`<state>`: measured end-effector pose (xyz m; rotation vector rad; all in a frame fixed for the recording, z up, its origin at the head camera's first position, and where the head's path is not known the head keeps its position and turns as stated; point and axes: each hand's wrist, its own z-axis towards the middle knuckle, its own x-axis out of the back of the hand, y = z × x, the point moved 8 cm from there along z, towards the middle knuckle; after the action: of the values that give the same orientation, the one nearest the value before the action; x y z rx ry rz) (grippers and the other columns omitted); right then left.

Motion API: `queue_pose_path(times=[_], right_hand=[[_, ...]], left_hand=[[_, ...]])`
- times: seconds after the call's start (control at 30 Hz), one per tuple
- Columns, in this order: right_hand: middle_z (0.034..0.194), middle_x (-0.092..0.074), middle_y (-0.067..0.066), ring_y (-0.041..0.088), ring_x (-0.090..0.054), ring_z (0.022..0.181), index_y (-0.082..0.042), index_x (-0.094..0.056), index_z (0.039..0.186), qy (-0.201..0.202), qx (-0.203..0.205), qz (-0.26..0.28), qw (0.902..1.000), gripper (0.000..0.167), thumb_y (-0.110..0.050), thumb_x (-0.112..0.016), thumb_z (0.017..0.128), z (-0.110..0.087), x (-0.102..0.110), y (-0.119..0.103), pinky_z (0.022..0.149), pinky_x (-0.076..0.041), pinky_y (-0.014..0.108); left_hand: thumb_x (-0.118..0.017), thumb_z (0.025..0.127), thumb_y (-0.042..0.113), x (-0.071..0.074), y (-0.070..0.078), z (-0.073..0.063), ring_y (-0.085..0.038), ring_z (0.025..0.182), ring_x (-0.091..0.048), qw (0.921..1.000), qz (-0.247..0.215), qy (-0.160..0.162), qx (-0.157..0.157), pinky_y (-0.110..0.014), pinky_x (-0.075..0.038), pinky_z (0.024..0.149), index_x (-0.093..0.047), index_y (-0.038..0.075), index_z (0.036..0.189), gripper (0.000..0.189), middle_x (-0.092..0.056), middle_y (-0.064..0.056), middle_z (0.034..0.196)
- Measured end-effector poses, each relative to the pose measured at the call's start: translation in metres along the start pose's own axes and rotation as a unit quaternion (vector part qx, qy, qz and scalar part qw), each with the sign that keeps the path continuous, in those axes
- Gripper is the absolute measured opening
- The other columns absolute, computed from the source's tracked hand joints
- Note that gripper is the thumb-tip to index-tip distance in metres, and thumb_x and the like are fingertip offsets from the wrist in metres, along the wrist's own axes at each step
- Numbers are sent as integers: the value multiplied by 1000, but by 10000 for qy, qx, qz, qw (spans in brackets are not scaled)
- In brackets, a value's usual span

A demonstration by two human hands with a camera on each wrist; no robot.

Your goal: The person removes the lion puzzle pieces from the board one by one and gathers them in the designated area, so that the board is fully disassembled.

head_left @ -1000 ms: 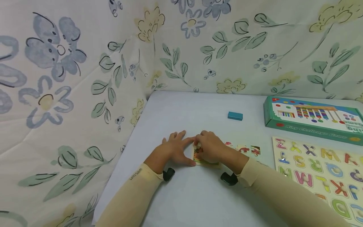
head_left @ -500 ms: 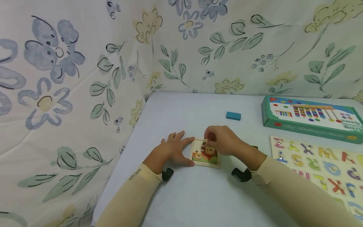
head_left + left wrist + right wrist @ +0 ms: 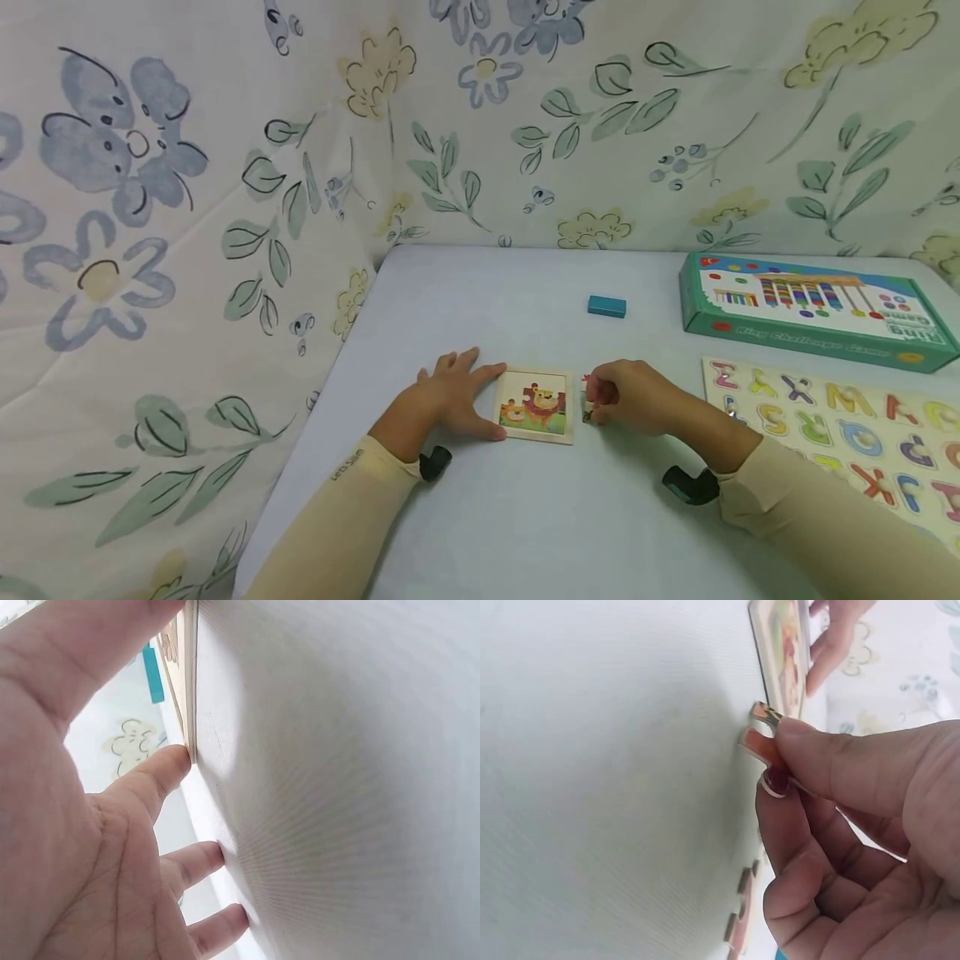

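A small square wooden puzzle board (image 3: 572, 427) lies on the table between the hands. Lion picture pieces (image 3: 543, 402) fill its lower part, and its upper area is pale. My left hand (image 3: 455, 400) is spread flat at the board's left side. Its thumb and index finger touch the frame's edge, as the left wrist view shows with the index fingertip (image 3: 178, 756). Just right of the board, my right hand (image 3: 637, 396) pinches a puzzle piece (image 3: 762, 747) between thumb and fingers, slightly tilted. Another piece (image 3: 740, 919) lies on the table beyond the fingers in the right wrist view.
A teal block (image 3: 607, 307) sits behind the board. At the back right stands a green Ring Challenge Game box (image 3: 817, 312). An alphabet peg board (image 3: 832, 433) lies in front of it, partly under the right forearm. Floral cloth (image 3: 480, 167) hangs behind and at the left.
My right hand has moved from over the board to its right side, where it now pinches a puzzle piece. The board's lion picture is uncovered. The left hand stays at the frame.
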<state>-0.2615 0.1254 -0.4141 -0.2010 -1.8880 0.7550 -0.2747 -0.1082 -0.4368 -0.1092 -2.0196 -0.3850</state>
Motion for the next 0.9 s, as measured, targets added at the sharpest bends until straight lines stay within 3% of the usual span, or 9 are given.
queue_pose_path(times=[0.43, 0.67, 0.9], right_hand=[[95, -68, 0, 19, -59, 90, -11, -76, 103, 337, -436, -440, 9975, 15, -12, -81, 88, -1, -10, -4, 82, -58, 35], [107, -67, 5, 24, -60, 99, -14, -75, 113, 539, -146, -848, 9948, 28, -24, -83, 88, 10, -5, -19, 88, -57, 44], [119, -61, 10, 28, -57, 106, -17, -72, 120, 601, 257, -1197, 9907, 45, -39, -85, 83, 29, -22, -41, 90, -54, 47]], left_hand=[[-79, 76, 69, 1, 0, -1, -40, 158, -8, 10000, 5, 29, -4, -73, -15, 118, -26, 46, 160, 102, -10, -3, 173], [-80, 76, 68, 4, -1, -3, -40, 158, -9, 10000, 4, 77, -2, -73, -16, 118, -28, 45, 160, 102, -10, -4, 173], [-80, 75, 69, 1, 0, -2, -40, 157, -10, 10000, -36, 37, -20, -74, -17, 117, -29, 45, 160, 102, -11, -4, 173]])
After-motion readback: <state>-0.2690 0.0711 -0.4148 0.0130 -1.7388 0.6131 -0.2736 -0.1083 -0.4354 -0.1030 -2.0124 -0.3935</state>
